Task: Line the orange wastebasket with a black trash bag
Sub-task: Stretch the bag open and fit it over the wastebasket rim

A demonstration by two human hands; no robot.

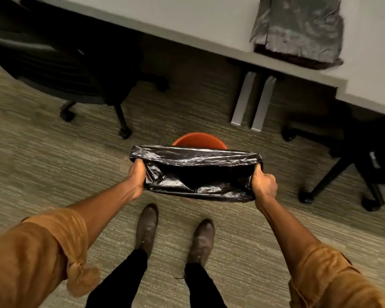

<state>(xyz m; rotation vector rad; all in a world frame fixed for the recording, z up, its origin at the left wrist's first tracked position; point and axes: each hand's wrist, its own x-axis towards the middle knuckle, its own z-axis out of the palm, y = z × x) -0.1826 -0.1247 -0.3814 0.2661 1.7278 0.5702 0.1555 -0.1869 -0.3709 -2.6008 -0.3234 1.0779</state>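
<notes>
A black trash bag (196, 172) is stretched wide open between my two hands, its mouth facing up. My left hand (137, 176) grips the bag's left edge and my right hand (263, 183) grips its right edge. The orange wastebasket (199, 140) stands on the carpet just beyond the bag. Only the far arc of its rim shows; the bag hides the rest.
A light desk (187, 21) runs across the top, with a folded stack of dark bags (298, 30) on it and grey desk legs (252, 101) below. Black wheeled office chairs stand at left (60, 70) and right (353, 161). My two brown shoes (147, 227) stand on the carpet.
</notes>
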